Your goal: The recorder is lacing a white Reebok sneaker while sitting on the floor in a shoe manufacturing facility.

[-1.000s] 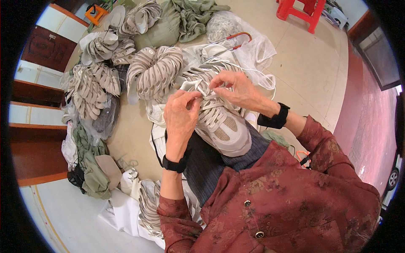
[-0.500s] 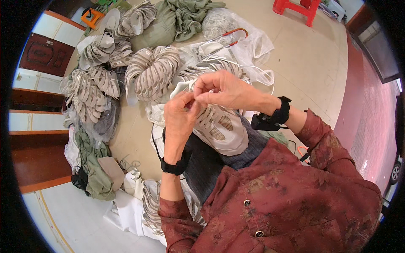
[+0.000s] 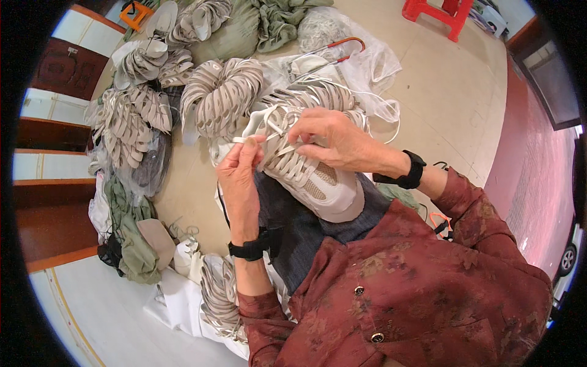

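A beige and white lace-up sneaker upper (image 3: 334, 199) rests across my lap with its toe toward me. White shoelace (image 3: 288, 160) crosses its front in rows, and a loose loop stands up near the collar. Left of the shoe, my left hand (image 3: 240, 189) is closed, with a white lace end pinched between thumb and fingers. Over the upper's right side, my right hand (image 3: 342, 142) is curled, its thumb and forefinger at the lace beside the eyelets. Its other fingers are partly hidden. Black bands circle both wrists.
Fanned bundles of beige shoe uppers (image 3: 221, 98) lie on the floor ahead and to the left. A clear plastic bag (image 3: 377, 61), a red hooked handle (image 3: 350, 40) and green cloth (image 3: 273, 24) lie beyond. A red stool (image 3: 450, 18) stands far right.
My hands have come apart: the left moved left and down with a lace end, the right shifted slightly right and down. More of the shoe's lacing and collar shows.
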Tool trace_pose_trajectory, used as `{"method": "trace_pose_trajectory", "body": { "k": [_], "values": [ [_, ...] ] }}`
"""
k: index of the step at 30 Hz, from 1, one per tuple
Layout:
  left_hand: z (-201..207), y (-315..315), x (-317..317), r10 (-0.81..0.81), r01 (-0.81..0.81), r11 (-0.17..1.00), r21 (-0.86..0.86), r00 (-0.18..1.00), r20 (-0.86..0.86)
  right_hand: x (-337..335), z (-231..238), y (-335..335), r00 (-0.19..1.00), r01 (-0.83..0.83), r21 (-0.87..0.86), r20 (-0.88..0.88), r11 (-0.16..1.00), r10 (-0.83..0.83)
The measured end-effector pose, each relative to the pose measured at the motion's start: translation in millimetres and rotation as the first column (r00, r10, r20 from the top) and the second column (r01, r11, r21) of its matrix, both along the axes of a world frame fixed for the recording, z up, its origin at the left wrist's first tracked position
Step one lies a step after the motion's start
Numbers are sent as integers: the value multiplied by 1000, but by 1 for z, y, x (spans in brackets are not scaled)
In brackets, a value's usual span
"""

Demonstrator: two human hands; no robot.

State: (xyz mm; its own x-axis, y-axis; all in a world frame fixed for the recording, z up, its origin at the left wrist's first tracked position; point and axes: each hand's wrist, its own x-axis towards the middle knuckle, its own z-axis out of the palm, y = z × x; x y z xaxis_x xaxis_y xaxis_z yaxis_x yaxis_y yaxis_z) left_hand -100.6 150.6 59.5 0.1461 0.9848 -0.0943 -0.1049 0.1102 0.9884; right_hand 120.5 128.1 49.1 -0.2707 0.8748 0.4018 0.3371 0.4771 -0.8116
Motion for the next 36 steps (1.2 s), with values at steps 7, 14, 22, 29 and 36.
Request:
{"method": "trace_pose_trajectory", "body": {
  "k": [7,14,22,29,36],
  "values": [
    [-6,0,6,-87,86,996,20,996,11,-14,-3,1,893,7,313,425,950,-147],
    [-7,-2,7,-57,62,996,65,996,-68,-16,0,1,892,-16,294,435,956,-118],
    [-14,-5,5,10,-10,1000,-3,1000,7,-19,3,9,878,-27,255,468,967,-98],
    [-14,-4,1,-4,5,1000,-27,999,36,-20,9,22,908,-39,128,418,991,-18],
    [-13,-9,-3,74,-68,995,-67,994,82,-15,10,45,976,-71,105,213,992,47]
  ]
}}
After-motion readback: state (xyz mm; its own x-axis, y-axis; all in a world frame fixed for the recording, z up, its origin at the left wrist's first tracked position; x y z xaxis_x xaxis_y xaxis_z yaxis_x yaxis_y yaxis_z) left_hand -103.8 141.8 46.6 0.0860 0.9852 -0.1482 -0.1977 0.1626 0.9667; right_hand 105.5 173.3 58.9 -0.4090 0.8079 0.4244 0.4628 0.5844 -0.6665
